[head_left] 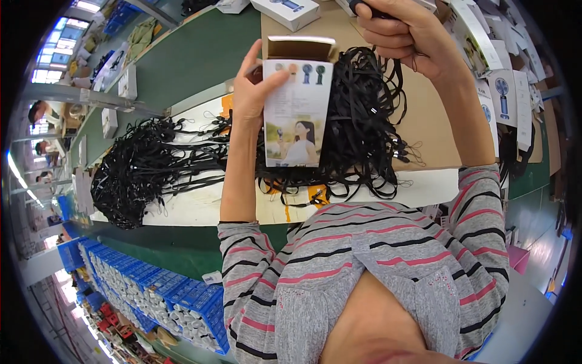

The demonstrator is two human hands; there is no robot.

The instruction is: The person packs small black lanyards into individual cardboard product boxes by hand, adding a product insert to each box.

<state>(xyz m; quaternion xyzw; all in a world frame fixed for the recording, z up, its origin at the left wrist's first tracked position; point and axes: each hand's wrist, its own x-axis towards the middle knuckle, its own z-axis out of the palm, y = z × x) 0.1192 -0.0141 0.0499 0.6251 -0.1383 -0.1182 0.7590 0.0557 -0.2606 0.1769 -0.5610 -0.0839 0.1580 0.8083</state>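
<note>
My left hand [250, 94] grips a white carton [296, 106] by its upper left side, thumb across the front. The carton is upright, its top flap raised, with small handheld fans and a person printed on it. Up at the top right, my right hand [418, 39] is closed around a black strap, apparently a lanyard [377, 13]; a thin cord loop hangs under the fingers. Part of that strap is cut off by the picture's upper edge. Just right of the carton and partly behind it lies a tangled heap of black lanyards [367, 121].
Another lanyard heap [133, 173] spreads across the white board [194, 206] at left. A closed fan carton [288, 12] lies at the far side. More cartons [503, 97] are piled at right. Blue crates [197, 309] of white parts stand at lower left, below the green bench [200, 54].
</note>
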